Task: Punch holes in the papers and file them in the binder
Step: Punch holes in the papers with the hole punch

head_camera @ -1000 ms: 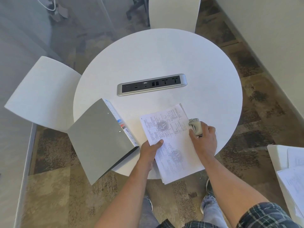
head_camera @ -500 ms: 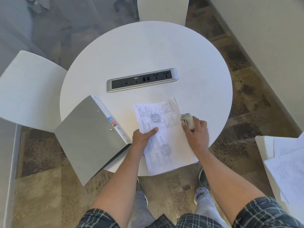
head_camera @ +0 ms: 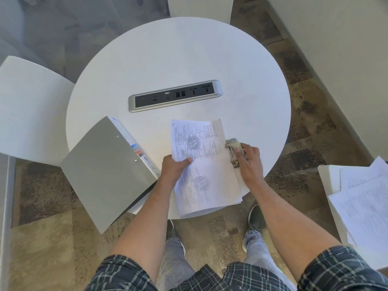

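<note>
A stack of printed papers (head_camera: 206, 171) lies at the near edge of the round white table (head_camera: 189, 59), hanging over the rim. My left hand (head_camera: 173, 170) pinches the stack's left edge, thumb on top. A small metal hole punch (head_camera: 232, 149) sits against the stack's right edge. My right hand (head_camera: 249, 162) grips it with the thumb laid on its lever. A closed grey binder (head_camera: 105, 171) lies to the left, half off the table.
A silver power strip (head_camera: 175, 95) is set into the table's middle. White chairs stand at the left (head_camera: 27, 106) and the far side (head_camera: 199, 7). More loose papers (head_camera: 363, 204) lie on a white surface at the right. My feet are under the table's edge.
The top sheets have lifted and shifted left in my left hand, baring the sheet beneath along the right edge. More of the hole punch shows under my right hand.
</note>
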The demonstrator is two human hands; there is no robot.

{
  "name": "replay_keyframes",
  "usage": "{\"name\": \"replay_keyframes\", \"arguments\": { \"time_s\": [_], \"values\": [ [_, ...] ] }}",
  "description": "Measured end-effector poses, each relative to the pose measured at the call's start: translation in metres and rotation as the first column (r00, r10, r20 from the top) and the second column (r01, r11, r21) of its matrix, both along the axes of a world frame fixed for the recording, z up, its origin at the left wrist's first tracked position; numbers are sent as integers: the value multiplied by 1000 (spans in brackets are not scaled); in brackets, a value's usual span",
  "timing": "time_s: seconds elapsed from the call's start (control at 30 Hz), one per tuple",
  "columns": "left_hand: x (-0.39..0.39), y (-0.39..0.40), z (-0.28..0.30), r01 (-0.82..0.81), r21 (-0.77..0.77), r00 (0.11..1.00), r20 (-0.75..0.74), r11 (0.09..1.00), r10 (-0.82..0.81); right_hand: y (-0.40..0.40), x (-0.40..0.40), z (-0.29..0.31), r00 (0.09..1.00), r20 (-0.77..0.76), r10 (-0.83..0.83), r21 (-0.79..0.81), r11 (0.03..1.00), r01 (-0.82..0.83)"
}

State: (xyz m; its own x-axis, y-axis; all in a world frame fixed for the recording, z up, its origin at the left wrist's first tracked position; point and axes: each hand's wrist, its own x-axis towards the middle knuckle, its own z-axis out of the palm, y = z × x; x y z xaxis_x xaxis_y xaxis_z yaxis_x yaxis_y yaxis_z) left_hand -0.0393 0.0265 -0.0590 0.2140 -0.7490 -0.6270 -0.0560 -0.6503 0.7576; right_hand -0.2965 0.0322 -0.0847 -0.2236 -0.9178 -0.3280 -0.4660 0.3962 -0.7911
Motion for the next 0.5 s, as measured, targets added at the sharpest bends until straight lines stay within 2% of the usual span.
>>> {"name": "replay_keyframes", "arguments": {
  "time_s": [0.13,0.33,0.5],
  "values": [
    [-1,0,-3,-14,6,1000,-9,1000,14,-1,-3,-2,1000,14,15,-4,1000,-15],
    [-1,8,-1,-135,-9,990,26,991,136,-1,-3,-1,999,40,15,4,1000,-15],
    [-4,6,0,-131,-15,991,9,991,131,0,-3,-1,997,73,9,-15,1000,-8]
  ]
}}
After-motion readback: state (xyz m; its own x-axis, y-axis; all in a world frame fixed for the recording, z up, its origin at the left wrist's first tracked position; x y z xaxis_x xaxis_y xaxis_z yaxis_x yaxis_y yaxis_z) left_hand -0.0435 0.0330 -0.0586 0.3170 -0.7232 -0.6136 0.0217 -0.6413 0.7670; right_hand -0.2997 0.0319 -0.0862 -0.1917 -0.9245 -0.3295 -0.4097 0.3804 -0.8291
